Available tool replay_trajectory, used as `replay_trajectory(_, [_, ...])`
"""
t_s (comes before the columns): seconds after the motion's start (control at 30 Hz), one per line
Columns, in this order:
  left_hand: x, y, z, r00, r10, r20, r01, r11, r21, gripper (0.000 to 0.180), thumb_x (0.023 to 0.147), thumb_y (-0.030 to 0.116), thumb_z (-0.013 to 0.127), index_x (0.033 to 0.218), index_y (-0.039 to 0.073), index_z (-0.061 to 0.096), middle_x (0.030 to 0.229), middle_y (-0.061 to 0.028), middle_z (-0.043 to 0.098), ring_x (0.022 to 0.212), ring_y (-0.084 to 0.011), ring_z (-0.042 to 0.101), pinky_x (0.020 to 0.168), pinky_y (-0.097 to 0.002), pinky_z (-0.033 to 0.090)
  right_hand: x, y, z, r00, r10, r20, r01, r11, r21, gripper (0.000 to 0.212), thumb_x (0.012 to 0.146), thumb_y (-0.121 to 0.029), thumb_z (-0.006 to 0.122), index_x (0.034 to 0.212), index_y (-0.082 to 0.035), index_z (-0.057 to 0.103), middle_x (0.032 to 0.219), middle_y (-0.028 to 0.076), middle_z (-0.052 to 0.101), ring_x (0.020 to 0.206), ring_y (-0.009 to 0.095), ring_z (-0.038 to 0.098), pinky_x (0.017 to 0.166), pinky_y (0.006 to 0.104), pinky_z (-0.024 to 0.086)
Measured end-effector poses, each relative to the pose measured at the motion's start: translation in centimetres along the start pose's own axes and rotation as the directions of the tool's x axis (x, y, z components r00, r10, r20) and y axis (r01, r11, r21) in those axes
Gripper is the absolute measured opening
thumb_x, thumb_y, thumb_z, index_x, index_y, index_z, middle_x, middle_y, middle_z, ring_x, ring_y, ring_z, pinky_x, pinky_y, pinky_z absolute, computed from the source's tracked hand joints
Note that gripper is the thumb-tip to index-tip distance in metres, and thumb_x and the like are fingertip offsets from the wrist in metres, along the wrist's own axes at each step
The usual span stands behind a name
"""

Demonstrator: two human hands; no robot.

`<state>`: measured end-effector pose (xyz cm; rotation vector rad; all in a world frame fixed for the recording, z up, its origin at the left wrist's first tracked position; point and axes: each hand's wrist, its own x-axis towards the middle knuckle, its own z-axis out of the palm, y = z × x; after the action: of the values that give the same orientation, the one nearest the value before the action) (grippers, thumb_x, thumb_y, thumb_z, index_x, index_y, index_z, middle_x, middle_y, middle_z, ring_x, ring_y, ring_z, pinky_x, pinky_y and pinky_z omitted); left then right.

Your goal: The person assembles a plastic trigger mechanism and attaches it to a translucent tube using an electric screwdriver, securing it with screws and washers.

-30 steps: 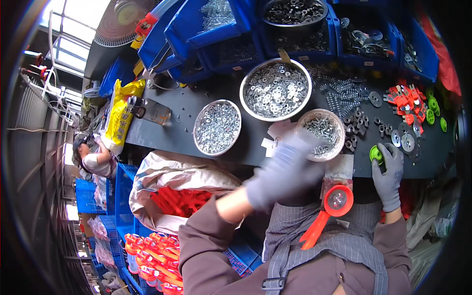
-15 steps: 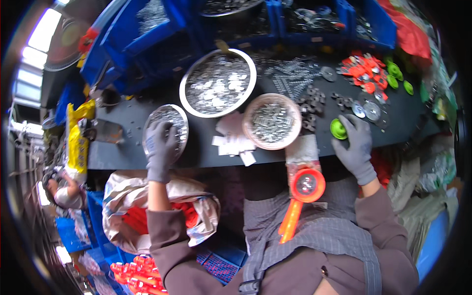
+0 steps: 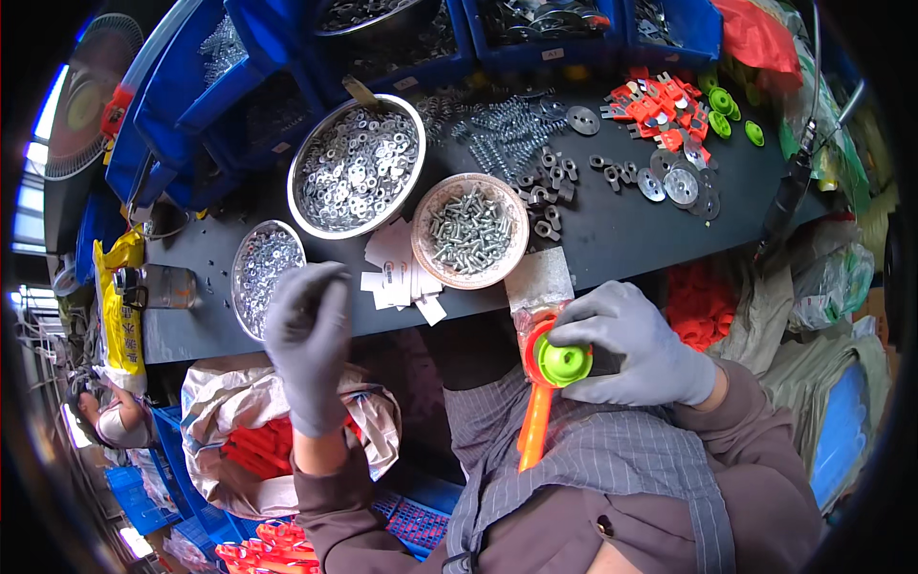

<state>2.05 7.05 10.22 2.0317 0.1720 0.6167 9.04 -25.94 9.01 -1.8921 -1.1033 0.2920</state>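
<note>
My right hand (image 3: pixel 636 346), in a grey glove, grips a round lime-green plastic cap (image 3: pixel 562 361) between thumb and fingers. The cap sits over the round head of an orange plastic part with a long handle (image 3: pixel 535 426), which lies at the table's front edge above my lap. How firmly the two parts meet I cannot tell. My left hand (image 3: pixel 311 335), also gloved, hovers beside a small metal dish of small metal pieces (image 3: pixel 260 273). Its fingers are curled and pinched together; anything between them is hidden.
A steel bowl of washers (image 3: pixel 359 167) and a bowl of screws (image 3: pixel 470 230) stand on the dark table (image 3: pixel 612 234). Springs (image 3: pixel 512 134), metal discs (image 3: pixel 682 187), orange parts (image 3: pixel 660 107) and green caps (image 3: pixel 724 102) lie behind. A white sack (image 3: pixel 215 469) stands below left.
My right hand has carried the green cap from the table down to the orange part's head. My left hand has come out of the small dish toward me. The view has shifted.
</note>
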Motion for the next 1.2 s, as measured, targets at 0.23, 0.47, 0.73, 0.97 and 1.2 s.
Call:
replay_trajectory(0.23, [-3.9, 5.0, 6.9, 0.866, -0.070, 0.495, 0.138, 0.985, -0.103, 0.014, 0.082, 0.003, 0.070, 0.096, 0.002, 0.069, 0.086, -0.0096, 0.064, 0.077, -0.0189, 0.063, 0.069, -0.0293, 0.050, 0.0, -0.5, 1.1, 1.000, -0.009, -0.021, 0.004, 0.974, -0.225, 0.050, 0.065, -0.031, 0.082, 0.109, -0.012, 0.066, 0.108, 0.005, 0.063, 0.092, 0.027, 0.056, 0.080, 0.0418, 0.039])
replay_trajectory(0.47, [-4.7, 6.0, 8.6, 0.749, 0.326, 0.576, -0.439, 0.897, 0.062, 0.029, 0.068, 0.004, 0.079, 0.096, 0.009, 0.069, 0.088, -0.0037, 0.063, 0.069, -0.0204, 0.059, 0.064, -0.0336, 0.047, -0.4, -0.1, 1.4, 0.998, -0.023, -0.064, 0.008, 0.975, -0.223, 0.052, 0.064, -0.033, 0.083, 0.109, -0.013, 0.066, 0.110, 0.006, 0.062, 0.094, 0.027, 0.055, 0.080, 0.0415, 0.038])
replay_trajectory(0.73, [-4.7, 6.1, 8.3, 0.585, 0.475, 0.657, -0.708, 0.694, 0.129, 0.036, 0.070, 0.020, 0.072, 0.105, 0.012, 0.071, 0.099, -0.0012, 0.064, 0.081, -0.0189, 0.061, 0.067, -0.0354, 0.048, -0.6, 0.4, 1.4, 0.995, -0.045, -0.092, 0.027, 0.982, -0.188, 0.051, 0.066, -0.035, 0.083, 0.109, -0.012, 0.066, 0.109, 0.007, 0.062, 0.095, 0.029, 0.056, 0.081, 0.0431, 0.040])
replay_trajectory(0.97, [-4.4, 6.0, 8.7, 0.521, 0.516, 0.680, -0.776, 0.618, 0.125, 0.035, 0.069, 0.020, 0.073, 0.103, 0.011, 0.071, 0.097, -0.0020, 0.061, 0.082, -0.0191, 0.060, 0.067, -0.0352, 0.047, -0.4, 1.4, 0.7, 0.995, -0.097, -0.003, 0.096, 0.989, -0.115, 0.050, 0.067, -0.030, 0.079, 0.113, -0.013, 0.066, 0.113, 0.006, 0.062, 0.100, 0.030, 0.058, 0.084, 0.0436, 0.044])
replay_trajectory(1.2, [-4.2, 7.4, 8.8, 0.579, 0.473, 0.664, -0.696, 0.711, 0.100, 0.028, 0.067, 0.018, 0.077, 0.092, 0.010, 0.068, 0.092, -0.0024, 0.059, 0.076, -0.0201, 0.060, 0.063, -0.0348, 0.046, 0.6, 1.6, -1.5, 0.965, -0.250, -0.081, 0.252, 0.968, 0.013, 0.029, 0.064, -0.024, 0.081, 0.088, -0.013, 0.070, 0.106, 0.007, 0.064, 0.100, 0.032, 0.059, 0.085, 0.0435, 0.045])
